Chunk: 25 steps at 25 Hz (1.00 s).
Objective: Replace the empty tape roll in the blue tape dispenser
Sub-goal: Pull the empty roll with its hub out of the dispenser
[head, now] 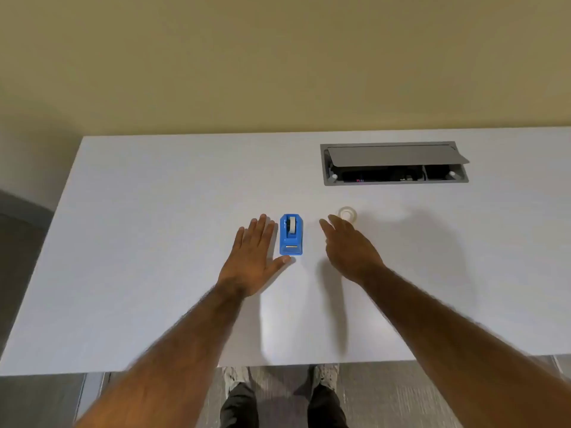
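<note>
A small blue tape dispenser (291, 234) stands on the white table (154, 242), with a pale roll core visible in its top slot. My left hand (254, 256) lies flat and open just left of it, the thumb tip touching its near corner. A clear tape roll (348, 214) lies flat on the table to the right of the dispenser. My right hand (349, 247) hovers with fingers apart, its fingertips just short of that roll, holding nothing.
A grey cable hatch (394, 163) with its lid half raised is set into the table at the back right. A beige wall rises behind the table. The table's near edge runs above my shoes and the grey floor.
</note>
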Each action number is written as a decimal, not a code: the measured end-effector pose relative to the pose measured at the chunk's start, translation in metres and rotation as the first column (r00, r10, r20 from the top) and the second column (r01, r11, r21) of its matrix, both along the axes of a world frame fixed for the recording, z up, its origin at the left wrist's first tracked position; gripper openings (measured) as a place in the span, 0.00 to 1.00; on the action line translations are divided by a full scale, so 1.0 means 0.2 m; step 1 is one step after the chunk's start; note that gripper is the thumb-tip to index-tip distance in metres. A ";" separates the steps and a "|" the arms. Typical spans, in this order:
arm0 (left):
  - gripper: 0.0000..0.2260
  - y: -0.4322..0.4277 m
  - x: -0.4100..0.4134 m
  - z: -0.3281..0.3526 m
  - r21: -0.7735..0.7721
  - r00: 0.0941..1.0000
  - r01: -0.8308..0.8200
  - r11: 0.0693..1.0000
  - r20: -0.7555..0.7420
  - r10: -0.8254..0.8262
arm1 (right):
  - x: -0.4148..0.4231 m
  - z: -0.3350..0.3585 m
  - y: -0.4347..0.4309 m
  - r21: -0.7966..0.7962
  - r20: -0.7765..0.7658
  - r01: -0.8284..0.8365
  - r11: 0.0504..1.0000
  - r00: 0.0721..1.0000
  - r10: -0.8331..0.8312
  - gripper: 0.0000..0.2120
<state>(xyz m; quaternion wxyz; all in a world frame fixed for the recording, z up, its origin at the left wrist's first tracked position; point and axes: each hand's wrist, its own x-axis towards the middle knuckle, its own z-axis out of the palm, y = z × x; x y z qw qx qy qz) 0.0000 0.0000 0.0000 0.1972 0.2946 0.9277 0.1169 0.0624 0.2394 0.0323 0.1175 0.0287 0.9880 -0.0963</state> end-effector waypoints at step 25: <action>0.26 0.02 0.03 -0.14 0.263 0.994 -0.088 0.961 -0.038 0.101 | -0.29 -0.06 -0.12 -0.341 -0.118 -0.013 0.940 0.993 -0.029 0.16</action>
